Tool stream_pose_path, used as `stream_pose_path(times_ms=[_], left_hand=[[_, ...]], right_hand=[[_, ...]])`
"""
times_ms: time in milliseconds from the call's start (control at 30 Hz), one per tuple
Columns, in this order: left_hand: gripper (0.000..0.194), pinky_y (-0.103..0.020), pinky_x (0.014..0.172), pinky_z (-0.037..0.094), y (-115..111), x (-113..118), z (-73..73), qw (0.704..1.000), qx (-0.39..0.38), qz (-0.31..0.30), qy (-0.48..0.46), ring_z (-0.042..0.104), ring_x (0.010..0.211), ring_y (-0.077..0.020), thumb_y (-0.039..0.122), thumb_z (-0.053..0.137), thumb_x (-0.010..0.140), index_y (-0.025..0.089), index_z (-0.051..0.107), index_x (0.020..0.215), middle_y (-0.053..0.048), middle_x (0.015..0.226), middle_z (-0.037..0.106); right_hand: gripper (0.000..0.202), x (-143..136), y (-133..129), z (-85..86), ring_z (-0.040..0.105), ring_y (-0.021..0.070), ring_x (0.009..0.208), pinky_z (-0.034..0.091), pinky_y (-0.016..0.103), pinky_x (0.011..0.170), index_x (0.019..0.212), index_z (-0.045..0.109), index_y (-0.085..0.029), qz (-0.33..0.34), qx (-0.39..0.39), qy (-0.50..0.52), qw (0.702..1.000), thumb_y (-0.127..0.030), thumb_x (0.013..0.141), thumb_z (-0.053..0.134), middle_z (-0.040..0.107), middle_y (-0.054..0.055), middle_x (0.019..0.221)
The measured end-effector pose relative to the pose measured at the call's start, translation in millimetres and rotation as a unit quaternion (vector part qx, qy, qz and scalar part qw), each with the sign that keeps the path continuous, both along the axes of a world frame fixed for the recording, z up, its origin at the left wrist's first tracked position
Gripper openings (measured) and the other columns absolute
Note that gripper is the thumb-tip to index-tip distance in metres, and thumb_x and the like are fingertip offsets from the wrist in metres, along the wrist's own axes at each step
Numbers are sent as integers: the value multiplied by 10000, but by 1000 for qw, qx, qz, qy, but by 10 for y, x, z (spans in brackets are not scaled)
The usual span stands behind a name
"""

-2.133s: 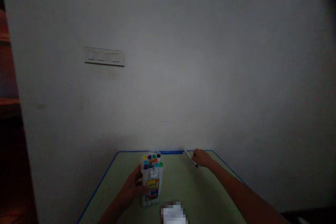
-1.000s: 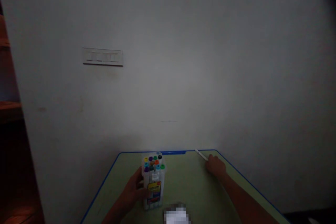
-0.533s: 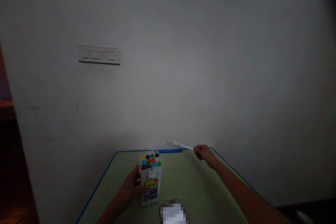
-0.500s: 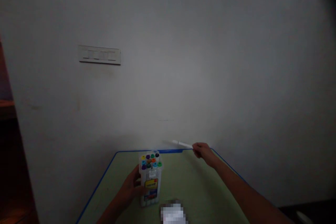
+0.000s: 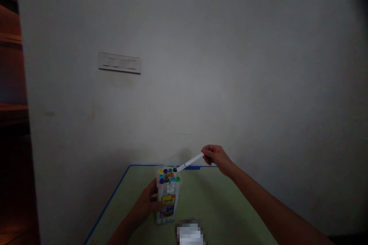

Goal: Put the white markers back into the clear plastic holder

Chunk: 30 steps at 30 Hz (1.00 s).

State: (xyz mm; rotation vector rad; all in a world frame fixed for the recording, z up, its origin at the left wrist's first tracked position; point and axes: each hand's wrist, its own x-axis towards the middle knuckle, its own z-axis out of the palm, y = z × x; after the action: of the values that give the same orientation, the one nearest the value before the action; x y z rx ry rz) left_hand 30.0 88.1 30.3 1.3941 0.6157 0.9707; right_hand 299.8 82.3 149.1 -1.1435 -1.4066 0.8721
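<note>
Right hand [image 5: 217,159]: closed narrowly, white marker [image 5: 190,162] pinched at its upper end. Marker is tilted, its lower end held at the far right rim of the clear marker case [image 5: 168,201], next to a black cap [image 5: 175,170] (contact can't be told). Left hand [image 5: 148,201]: curled around the case's side, thumb on the front; rear fingers are partly hidden by the case. Case is kept upright over the green table [image 5: 204,203], colored caps showing. Pixelated object [image 5: 190,233] seen below; switch panel [image 5: 120,63] mounted on wall [image 5: 230,65]. Versus earlier frame: marker has been brought over to the case.
</note>
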Motion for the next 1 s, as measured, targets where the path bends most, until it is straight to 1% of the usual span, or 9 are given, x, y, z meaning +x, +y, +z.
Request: stream_pose_path(times_ms=[67,167,300,500,600,733,867,933,1000], left_hand=[[648,-385,798,446,8,3,-12,1000,2,-1,-4,600,916,-277,72,661,484,200,470,1090,-45,1030,642],[651,-386,782,458,-2,6,-2,1000,-7,-3,-2,605,906,-276,67,647,486,200,457,1095,-45,1026,641],[651,-383,759,472,-27,10,29,1000,-9,-5,-7,609,894,-280,82,641,484,194,451,1096,-52,1036,637],[663,-376,768,464,14,5,-21,1000,10,-13,-9,603,912,-284,78,635,502,187,432,1124,-63,1035,637],[658,-368,768,458,29,2,-38,1000,21,-11,-2,599,921,-283,72,630,501,188,434,1118,-62,1040,634],[637,-367,772,453,10,4,-16,1000,18,-9,8,594,933,-282,74,617,502,187,440,1104,-55,1038,631],[664,-370,783,446,11,9,-14,1000,14,-4,6,585,950,-284,87,621,490,179,425,1118,-66,1060,623],[676,-370,791,441,23,9,-27,1000,16,-6,2,577,967,-287,85,623,486,175,421,1125,-71,1065,621],[676,-368,800,438,34,8,-39,1000,17,-4,6,575,973,-283,74,623,487,179,422,1124,-67,1064,622]], right_hand=[[271,-71,-7,124,361,56,369,269,209,389,600,493,-150,-24,30,-46,998,-404,615,585,454,-51,437],[197,-216,-39,304,366,59,422,279,203,425,589,520,-143,-29,84,-151,985,-330,646,545,461,-43,468],[142,-462,-99,411,424,78,504,316,200,488,642,614,-116,-12,130,-313,941,-229,674,533,547,-5,544],[159,-796,-173,265,495,82,541,329,184,527,753,659,-130,66,164,-478,861,-146,703,509,627,19,630],[173,-878,-174,172,531,95,581,339,182,542,804,657,-129,69,159,-513,841,-144,688,530,650,39,685],[202,-907,-156,119,542,105,593,332,185,535,834,664,-123,77,141,-537,828,-148,670,549,661,53,701],[202,-903,-131,117,527,105,562,320,196,532,764,682,-131,91,152,-544,820,-134,699,490,658,51,663],[228,-898,-111,108,534,107,577,326,197,545,759,684,-137,95,158,-535,825,-124,711,462,664,51,679],[229,-894,-90,85,547,111,605,335,193,554,793,681,-140,80,157,-514,839,-129,708,469,670,49,716]])
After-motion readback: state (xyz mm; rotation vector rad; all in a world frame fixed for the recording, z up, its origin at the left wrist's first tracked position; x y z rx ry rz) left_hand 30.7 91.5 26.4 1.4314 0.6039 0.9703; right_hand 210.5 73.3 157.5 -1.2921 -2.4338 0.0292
